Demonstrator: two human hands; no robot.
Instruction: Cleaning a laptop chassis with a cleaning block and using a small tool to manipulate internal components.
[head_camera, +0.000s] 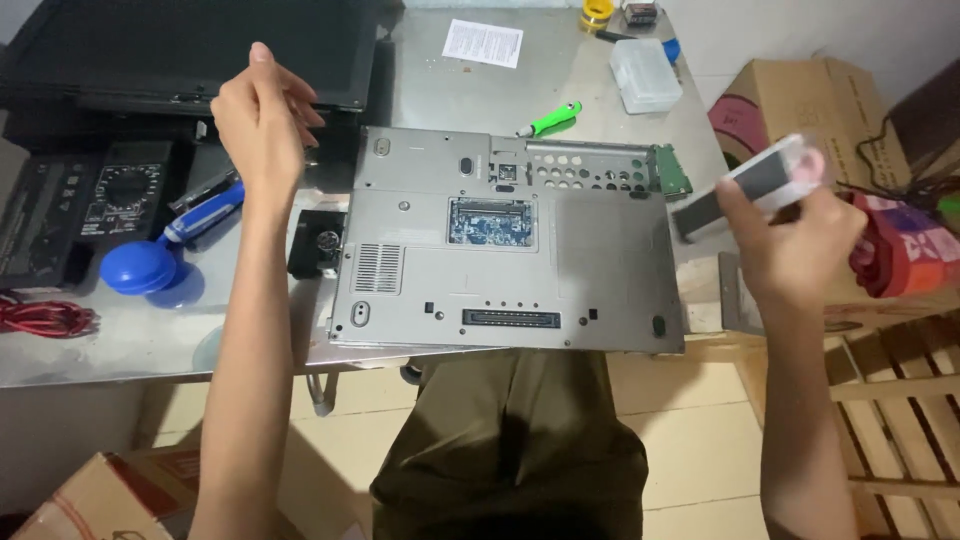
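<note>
A grey laptop (560, 260) lies upside down on the metal table (470, 90), with a small hatch open over a blue circuit board (491, 221). A green board edge sticks out at its far right corner. My right hand (790, 240) is raised to the right of the laptop and grips a flat grey and silver rectangular part (745, 188), blurred by motion. My left hand (262, 115) is lifted above the table's left side, fingers loosely curled, holding nothing.
A black monitor (200, 50), a multimeter (120, 190), a blue screwdriver (205, 212) and a blue round blower (140, 268) sit at left. A green-handled tool (550, 119), a paper sheet (483, 42) and a clear box (645, 75) lie behind. Cardboard boxes (800, 100) stand right.
</note>
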